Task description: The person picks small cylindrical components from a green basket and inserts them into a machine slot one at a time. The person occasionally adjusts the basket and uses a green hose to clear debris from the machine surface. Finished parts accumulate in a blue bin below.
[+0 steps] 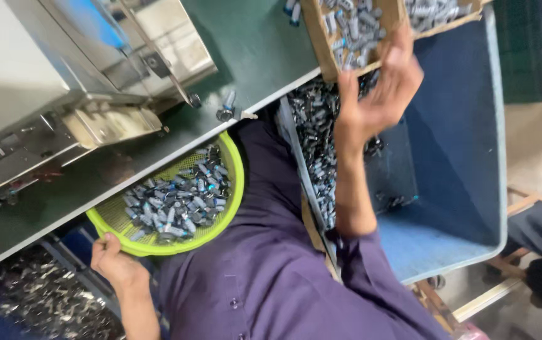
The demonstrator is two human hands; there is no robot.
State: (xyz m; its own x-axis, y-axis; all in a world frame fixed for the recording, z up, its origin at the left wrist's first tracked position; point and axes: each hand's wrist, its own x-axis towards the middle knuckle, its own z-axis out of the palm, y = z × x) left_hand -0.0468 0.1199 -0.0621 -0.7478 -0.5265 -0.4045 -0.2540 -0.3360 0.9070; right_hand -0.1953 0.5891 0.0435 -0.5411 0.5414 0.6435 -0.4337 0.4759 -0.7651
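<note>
The left hand (pixel 115 263) is gripping the near rim of the green basket (pixel 236 170), steadying its small metal parts (pixel 176 201); the right hand (pixel 381 91), fingers spread, is pressing the cardboard box (pixel 321 41) above the blue bin (pixel 460 145).

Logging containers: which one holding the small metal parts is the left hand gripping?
The round lime-green mesh basket; the left hand grips its lower rim. The right hand reaches the cardboard box.

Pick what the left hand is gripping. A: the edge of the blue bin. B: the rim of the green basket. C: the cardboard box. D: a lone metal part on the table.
B: the left hand clasps the lower rim of the green basket, which holds small metal parts.
</note>
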